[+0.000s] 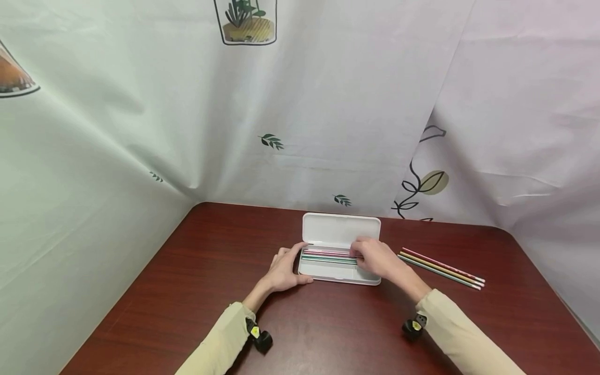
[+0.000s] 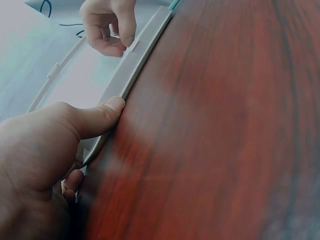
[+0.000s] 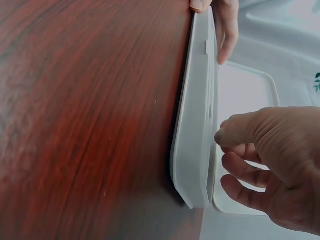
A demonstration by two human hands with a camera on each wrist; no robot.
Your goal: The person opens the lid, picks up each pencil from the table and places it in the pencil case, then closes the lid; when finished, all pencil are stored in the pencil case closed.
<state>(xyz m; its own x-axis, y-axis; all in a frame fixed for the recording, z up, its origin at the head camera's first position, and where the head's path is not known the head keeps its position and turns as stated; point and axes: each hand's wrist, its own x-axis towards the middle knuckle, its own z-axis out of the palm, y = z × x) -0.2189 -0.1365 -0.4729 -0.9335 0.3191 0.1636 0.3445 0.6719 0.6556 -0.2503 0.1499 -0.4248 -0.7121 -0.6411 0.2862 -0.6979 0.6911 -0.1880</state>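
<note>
left hand (image 1: 283, 272) grips case (image 1: 328, 271), right hand (image 1: 376, 258) at pencils (image 1: 325, 258) inside

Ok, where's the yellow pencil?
In the head view, the yellow pencil lies right of the white case, between a red pencil and a green pencil.

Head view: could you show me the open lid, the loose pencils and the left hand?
Lid (image 1: 338, 229): head view, middle of its inner face.
Loose pencils (image 1: 442, 269): head view, halfway along the middle one.
Left hand (image 1: 283, 272): head view, back of the hand.
</note>
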